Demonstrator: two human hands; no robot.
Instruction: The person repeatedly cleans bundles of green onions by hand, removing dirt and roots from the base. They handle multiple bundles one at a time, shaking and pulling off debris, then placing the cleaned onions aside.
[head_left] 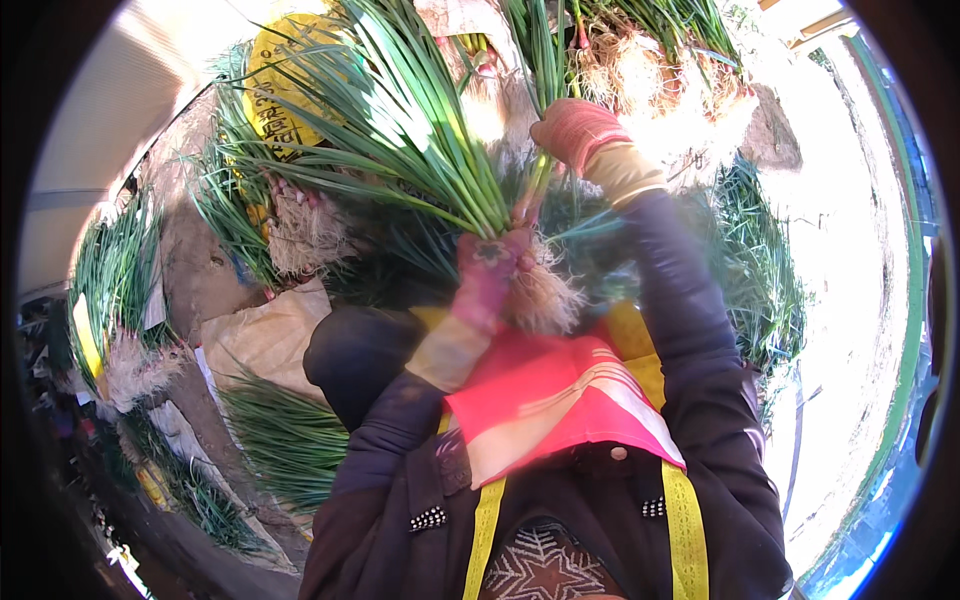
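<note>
My left hand (488,270), in a reddish glove, is wrapped round the lower stems of a big bunch of green onions (445,150). The leaves fan out up and to the left, and the pale, stringy roots (545,290) hang out on the right side of the fist, above my lap. Higher and to the right, my right hand (580,132), also gloved, is closed round a few green onion stalks (540,178). Their lower ends come down beside the bunch's roots. A red and white apron (560,400) with yellow straps covers my lap.
More green onions with tangled roots (640,70) lie at the far side. Tied bunches (310,230) lie to the left by a yellow printed sack (285,80). Brown paper (265,325) lies near my knee. Loose green leaves (765,260) are heaped on the right.
</note>
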